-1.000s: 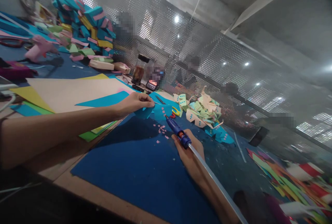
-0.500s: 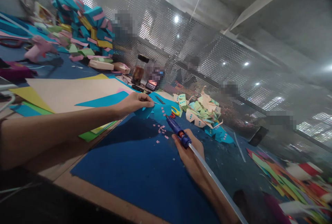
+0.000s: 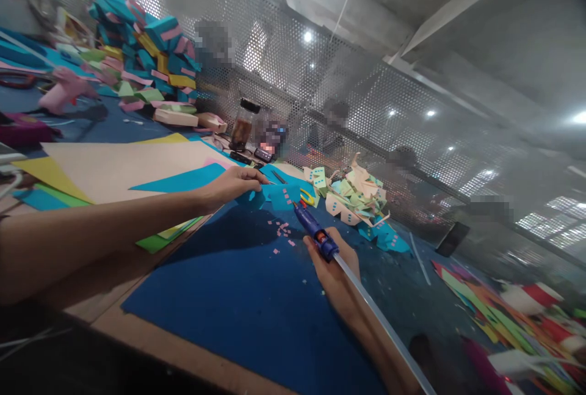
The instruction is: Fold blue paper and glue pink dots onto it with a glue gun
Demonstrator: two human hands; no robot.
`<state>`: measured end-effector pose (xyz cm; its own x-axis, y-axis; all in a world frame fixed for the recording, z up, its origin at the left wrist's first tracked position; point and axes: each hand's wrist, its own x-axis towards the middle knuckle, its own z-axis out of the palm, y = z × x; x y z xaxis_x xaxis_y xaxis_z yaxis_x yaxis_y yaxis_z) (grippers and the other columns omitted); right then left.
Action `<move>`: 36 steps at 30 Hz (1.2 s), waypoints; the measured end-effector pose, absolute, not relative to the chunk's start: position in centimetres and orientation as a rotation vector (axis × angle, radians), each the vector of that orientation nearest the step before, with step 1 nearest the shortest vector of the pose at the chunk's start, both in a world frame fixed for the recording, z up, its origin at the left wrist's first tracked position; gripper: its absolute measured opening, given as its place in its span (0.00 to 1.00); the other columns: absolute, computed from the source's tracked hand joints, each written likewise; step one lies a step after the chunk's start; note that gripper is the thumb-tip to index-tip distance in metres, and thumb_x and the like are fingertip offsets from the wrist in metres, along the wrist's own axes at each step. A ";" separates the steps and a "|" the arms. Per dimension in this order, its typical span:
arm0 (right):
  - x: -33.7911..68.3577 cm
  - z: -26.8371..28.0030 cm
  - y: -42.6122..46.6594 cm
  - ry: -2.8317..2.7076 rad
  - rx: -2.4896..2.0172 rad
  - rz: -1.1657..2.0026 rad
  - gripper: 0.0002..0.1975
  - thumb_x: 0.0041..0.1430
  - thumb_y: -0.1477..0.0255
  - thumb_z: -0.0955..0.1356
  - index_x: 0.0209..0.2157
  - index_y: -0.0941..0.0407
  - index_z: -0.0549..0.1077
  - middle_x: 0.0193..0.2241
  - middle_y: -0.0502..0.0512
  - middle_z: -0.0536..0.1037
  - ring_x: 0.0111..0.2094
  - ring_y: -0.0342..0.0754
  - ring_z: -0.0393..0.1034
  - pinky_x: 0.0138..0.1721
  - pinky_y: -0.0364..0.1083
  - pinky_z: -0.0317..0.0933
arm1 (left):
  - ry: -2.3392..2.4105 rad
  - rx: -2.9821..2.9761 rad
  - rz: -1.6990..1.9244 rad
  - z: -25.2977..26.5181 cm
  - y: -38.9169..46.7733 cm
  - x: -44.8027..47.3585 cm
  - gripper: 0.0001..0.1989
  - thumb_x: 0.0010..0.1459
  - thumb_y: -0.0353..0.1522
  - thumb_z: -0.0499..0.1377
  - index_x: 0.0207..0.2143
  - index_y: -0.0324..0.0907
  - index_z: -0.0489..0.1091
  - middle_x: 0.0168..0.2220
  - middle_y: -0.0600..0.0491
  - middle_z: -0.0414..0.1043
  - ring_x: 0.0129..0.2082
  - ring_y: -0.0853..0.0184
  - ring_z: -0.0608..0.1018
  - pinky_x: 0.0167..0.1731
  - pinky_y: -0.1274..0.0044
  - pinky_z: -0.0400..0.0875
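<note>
My left hand [image 3: 235, 184] pinches a bright blue paper cutout [image 3: 284, 198] that carries a few small pink squares. A thin pointed tool seems to stick out by the fingers, too small to name. In my right hand [image 3: 341, 260] is a dark blue hot glue gun [image 3: 314, 227], a long clear glue stick [image 3: 375, 315] running out of its back. Its nozzle is close to the right part of the cutout; whether they touch I cannot tell. Loose pink paper squares [image 3: 282, 230] lie on the blue mat [image 3: 238, 303] below. Yellow-handled scissors [image 3: 307, 198] rest just behind the cutout.
Folded paper pieces [image 3: 357, 193] are heaped behind my right hand. Large paper sheets [image 3: 123, 163] spread at left, below a tall pile of blue paper shapes [image 3: 146, 47]. A jar [image 3: 245, 123] stands at the mesh partition [image 3: 293, 47]. Coloured strips [image 3: 485, 303] and a phone [image 3: 452, 238] lie right.
The view has shifted very slightly. Both hands keep nearly the same pose, with the glue gun nozzle still beside the blue cutout.
</note>
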<state>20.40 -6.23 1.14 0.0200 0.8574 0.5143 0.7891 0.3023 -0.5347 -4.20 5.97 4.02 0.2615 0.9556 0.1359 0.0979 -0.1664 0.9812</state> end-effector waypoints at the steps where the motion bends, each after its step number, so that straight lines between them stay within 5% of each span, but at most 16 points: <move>1: 20.5 1.1 -6.2 -1.759 -1.489 0.111 0.16 0.61 0.55 0.67 0.30 0.53 0.67 0.22 0.47 0.70 0.21 0.44 0.62 0.23 0.41 0.53 | 1.006 1.518 1.060 4.0 5.9 -4.2 0.10 0.46 0.33 0.63 0.32 0.40 0.77 0.24 0.55 0.74 0.24 0.69 0.72 0.25 0.78 0.65; 13: 20.7 1.2 -6.8 -1.757 -1.482 0.102 0.14 0.62 0.57 0.67 0.32 0.53 0.68 0.23 0.45 0.70 0.22 0.42 0.62 0.24 0.40 0.53 | 0.934 1.645 1.073 2.7 7.1 -4.4 0.13 0.44 0.38 0.67 0.33 0.41 0.76 0.31 0.54 0.77 0.33 0.65 0.76 0.33 0.76 0.66; 36: 20.0 0.4 -7.0 -1.915 -1.428 0.109 0.03 0.55 0.70 0.66 0.33 0.52 0.68 0.25 0.47 0.73 0.23 0.46 0.68 0.25 0.41 0.54 | 0.903 1.612 1.026 1.9 7.6 -4.3 0.12 0.45 0.38 0.68 0.33 0.42 0.78 0.33 0.54 0.79 0.34 0.65 0.77 0.34 0.76 0.69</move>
